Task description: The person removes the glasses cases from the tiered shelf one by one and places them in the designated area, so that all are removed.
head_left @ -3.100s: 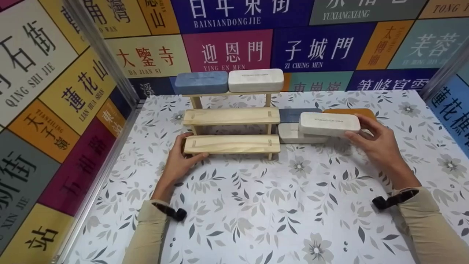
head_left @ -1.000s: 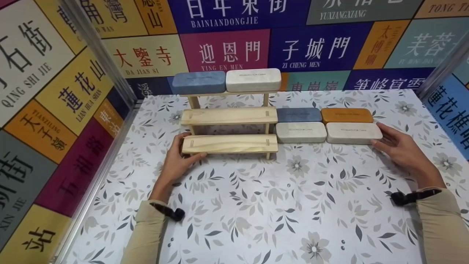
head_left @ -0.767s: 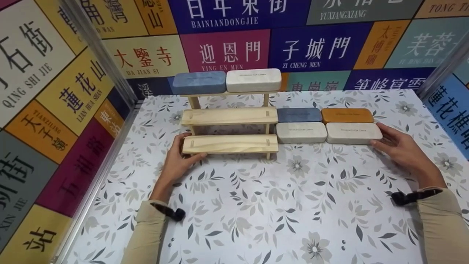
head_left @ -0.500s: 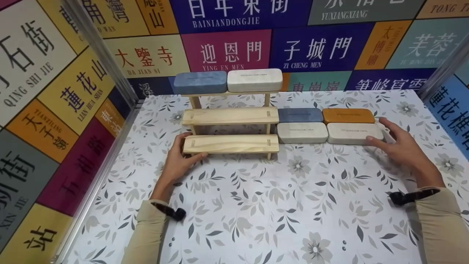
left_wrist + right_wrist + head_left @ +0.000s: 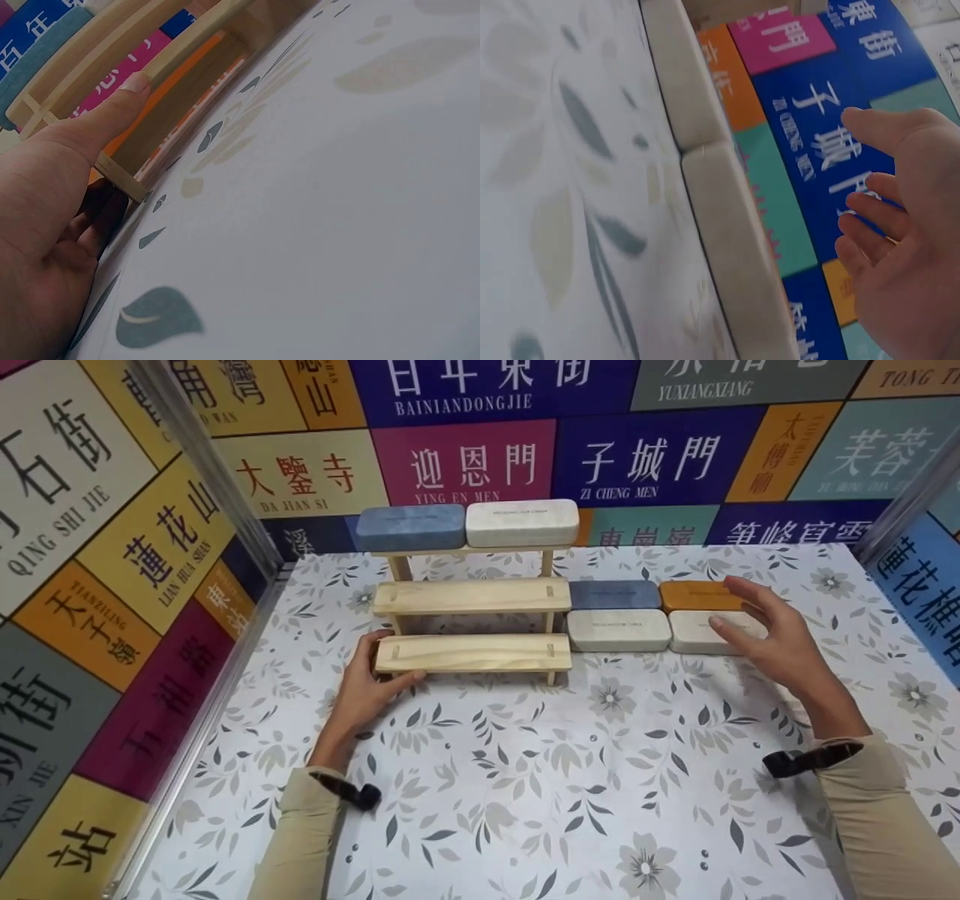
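In the head view a three-tier wooden rack [image 5: 472, 652] stands left of the middle. My left hand [image 5: 367, 682] grips the left end of its lowest shelf, the thumb [image 5: 124, 105] along the front edge in the left wrist view and the other fingers partly hidden behind. My right hand [image 5: 784, 649] is raised over the right end of a block of rounded oblong boxes, fingers spread and nothing held. It partly covers an orange box [image 5: 694, 596] and a white box [image 5: 694, 639]. Left of those lie a blue box [image 5: 613, 595] and another white box [image 5: 619, 631].
On the rack's top tier sit a blue box [image 5: 411, 526] and a white box [image 5: 523, 523] side by side. The middle shelf [image 5: 472, 597] and lowest shelf are bare wood. A floral cloth [image 5: 525, 795] covers the table, and sign-printed panels [image 5: 465, 457] rise behind and at the sides.
My right hand carried the white box down beside the other white one, let it go, then lifted and moved left over the boxes. The left hand stays on the rack.
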The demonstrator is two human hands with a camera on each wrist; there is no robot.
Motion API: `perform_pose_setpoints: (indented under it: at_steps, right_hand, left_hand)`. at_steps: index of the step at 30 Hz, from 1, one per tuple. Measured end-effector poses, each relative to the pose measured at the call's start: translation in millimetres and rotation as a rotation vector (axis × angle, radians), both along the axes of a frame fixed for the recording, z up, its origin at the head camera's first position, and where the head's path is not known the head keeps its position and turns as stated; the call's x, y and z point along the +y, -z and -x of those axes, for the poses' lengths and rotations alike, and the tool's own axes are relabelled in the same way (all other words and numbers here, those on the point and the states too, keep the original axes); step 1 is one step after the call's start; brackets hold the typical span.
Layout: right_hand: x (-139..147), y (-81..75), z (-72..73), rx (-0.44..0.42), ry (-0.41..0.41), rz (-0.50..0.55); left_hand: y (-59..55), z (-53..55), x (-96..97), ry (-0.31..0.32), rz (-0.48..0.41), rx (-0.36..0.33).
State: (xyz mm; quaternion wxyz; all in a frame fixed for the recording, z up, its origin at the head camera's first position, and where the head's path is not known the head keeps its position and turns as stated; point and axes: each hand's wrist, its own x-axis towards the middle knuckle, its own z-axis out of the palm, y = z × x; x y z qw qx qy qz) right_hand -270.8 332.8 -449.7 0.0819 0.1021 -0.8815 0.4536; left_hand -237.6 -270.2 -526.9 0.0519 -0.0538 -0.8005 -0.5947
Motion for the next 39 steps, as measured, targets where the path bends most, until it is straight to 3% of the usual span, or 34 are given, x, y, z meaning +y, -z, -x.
perform_pose_setpoints:
  at_steps: [8, 13, 23, 39]
  right_hand:
    - [-48.9, -3.1, 6.3, 0.159, -0.082, 0.089]
    - [-77.2, -6.3, 11.9, 0.135, -0.140, 0.081]
    - [-128.7, -11.8, 34.4, 0.133, -0.256, 0.194]
    - [-189.0, -18.4, 60.9, 0.028, -0.289, 0.362]
  left_hand:
    - [-0.7, -0.7, 1.2, -0.012, 0.009, 0.007]
    - [-0.3, -0.8, 0.9, 0.000, 0.005, 0.005]
    - [-1.1, -1.3, 1.1, 0.000, -0.003, 0.000]
    - [-1.0, -1.2, 1.3, -0.006, 0.005, 0.005]
